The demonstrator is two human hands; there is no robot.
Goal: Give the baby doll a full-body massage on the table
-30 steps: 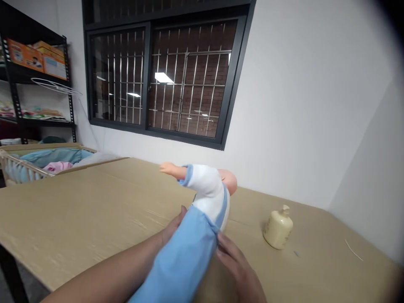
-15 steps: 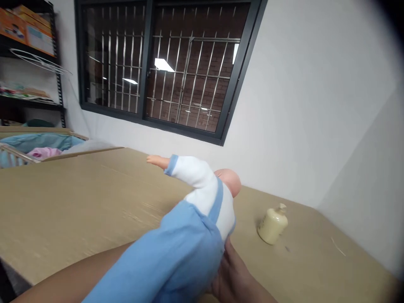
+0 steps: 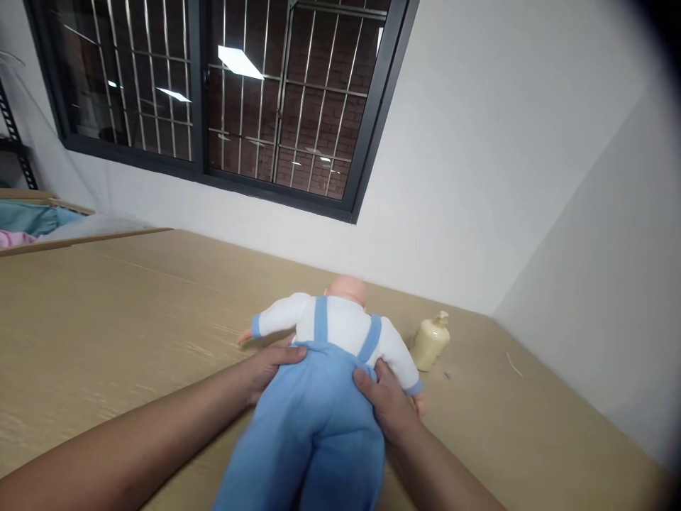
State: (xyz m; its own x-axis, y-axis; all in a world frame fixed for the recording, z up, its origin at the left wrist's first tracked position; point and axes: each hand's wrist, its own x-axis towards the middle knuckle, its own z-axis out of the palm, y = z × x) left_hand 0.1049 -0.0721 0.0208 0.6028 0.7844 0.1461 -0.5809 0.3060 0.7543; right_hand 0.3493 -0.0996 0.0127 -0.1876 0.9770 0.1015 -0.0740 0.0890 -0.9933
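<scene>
A baby doll [image 3: 319, 383] in a white long-sleeved top and blue overalls lies face down, its back toward me and its bald head pointing away. My left hand [image 3: 271, 365] grips the doll's left-side waist, thumb over the overalls and other fingers hidden beneath. On the opposite side my right hand [image 3: 388, 401] holds the waist in the same way, its thumb on the blue cloth. The doll's arms spread out to both sides. Just beyond its right-side arm stands a cream pump bottle [image 3: 432, 342].
Brown sheeting covers the wide table [image 3: 133, 305]. A dark-framed barred window [image 3: 199, 92] is set in the white wall [image 3: 468, 142] behind. At the far left are a box holding blue and pink cloth [image 3: 32, 216] and a black shelf post [image 3: 18, 135].
The doll has turned from its side to face down, with its back now toward me. My left hand has come into sight at its waist. The view has shifted to the right and downward.
</scene>
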